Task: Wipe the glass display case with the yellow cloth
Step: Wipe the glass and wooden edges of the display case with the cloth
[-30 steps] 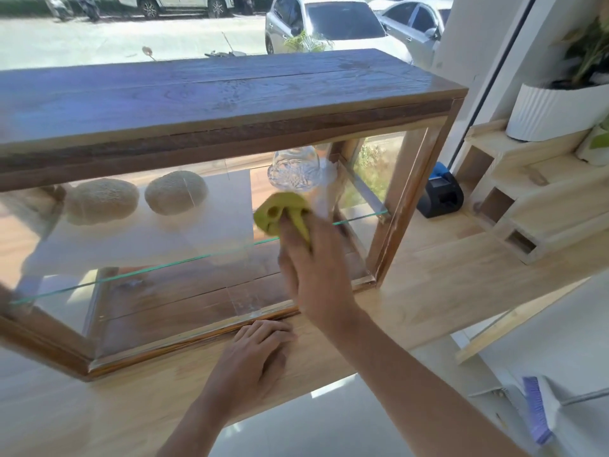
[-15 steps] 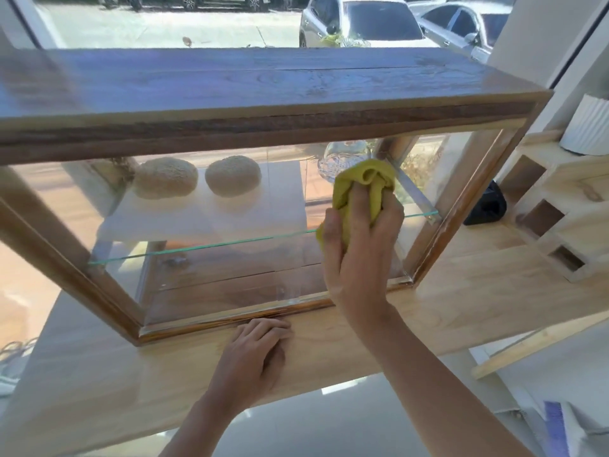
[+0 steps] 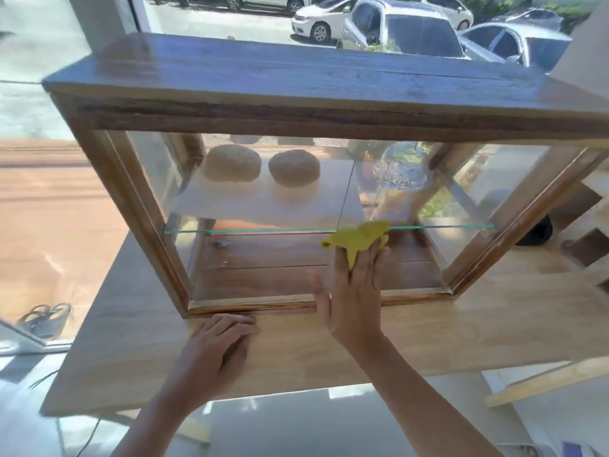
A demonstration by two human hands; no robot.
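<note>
Pressing the yellow cloth (image 3: 357, 240) flat against the front pane of the glass display case (image 3: 296, 103), the right hand (image 3: 354, 298) keeps straight fingers, thumb spread. The case's long axis runs left to right along the wooden counter (image 3: 494, 324), front edge near the counter's lip. The left hand (image 3: 219, 346) rests there, fingers loosely curled, apparently gripping nothing. No writing is legible
</note>
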